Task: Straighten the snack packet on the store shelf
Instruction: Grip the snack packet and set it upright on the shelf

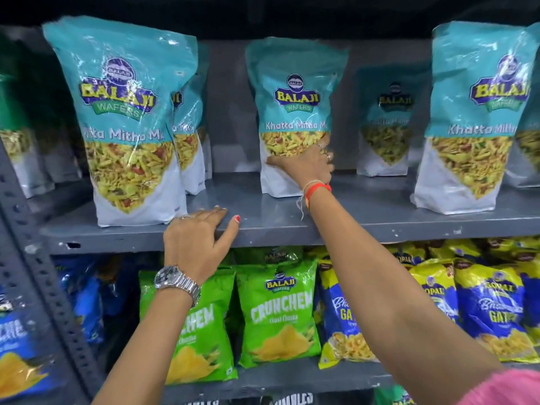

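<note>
Head view: I look at a grey shelf of teal packets.
Snack packet: stands mid-shelf, well back from the front edge, between the near-left packet and right packet.
Axis: long axis upright, top leaning slightly left; its printed face points toward me.
Look: teal top, white base, yellow mix pictured, "Khatta Mitha" lettering, glossy.
Right hand: thumb across the packet's lower front, fingers wrapped round its right edge, gripping it.
Left hand: loosely open, fingers resting on the shelf's front edge, holding nothing.
</note>
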Demonstrator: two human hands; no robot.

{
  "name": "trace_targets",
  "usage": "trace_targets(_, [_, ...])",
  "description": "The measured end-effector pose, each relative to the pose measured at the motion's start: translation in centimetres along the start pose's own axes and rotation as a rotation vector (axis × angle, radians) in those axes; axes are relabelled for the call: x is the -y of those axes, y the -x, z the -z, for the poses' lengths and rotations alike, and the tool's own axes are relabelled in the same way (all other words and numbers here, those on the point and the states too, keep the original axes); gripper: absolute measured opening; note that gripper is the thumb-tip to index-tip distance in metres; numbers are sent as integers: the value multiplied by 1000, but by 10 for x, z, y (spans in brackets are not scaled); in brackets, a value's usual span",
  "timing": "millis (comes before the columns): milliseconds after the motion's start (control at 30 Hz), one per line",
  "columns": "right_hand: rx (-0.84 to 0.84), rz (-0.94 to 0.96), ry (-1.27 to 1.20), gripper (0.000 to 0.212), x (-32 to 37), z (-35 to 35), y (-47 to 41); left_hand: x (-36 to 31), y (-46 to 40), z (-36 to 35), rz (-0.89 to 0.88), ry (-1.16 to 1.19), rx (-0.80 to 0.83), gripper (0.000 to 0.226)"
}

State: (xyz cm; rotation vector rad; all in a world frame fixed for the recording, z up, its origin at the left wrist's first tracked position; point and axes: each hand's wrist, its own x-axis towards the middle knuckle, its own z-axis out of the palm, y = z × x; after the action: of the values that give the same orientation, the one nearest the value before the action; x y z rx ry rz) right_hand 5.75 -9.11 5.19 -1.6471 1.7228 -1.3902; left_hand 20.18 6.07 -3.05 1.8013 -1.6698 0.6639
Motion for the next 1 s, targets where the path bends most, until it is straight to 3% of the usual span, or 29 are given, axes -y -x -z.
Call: trace_targets(1000, [-48,-6,5,141,-6,57,72,-9,4,7,39,20,-74,58])
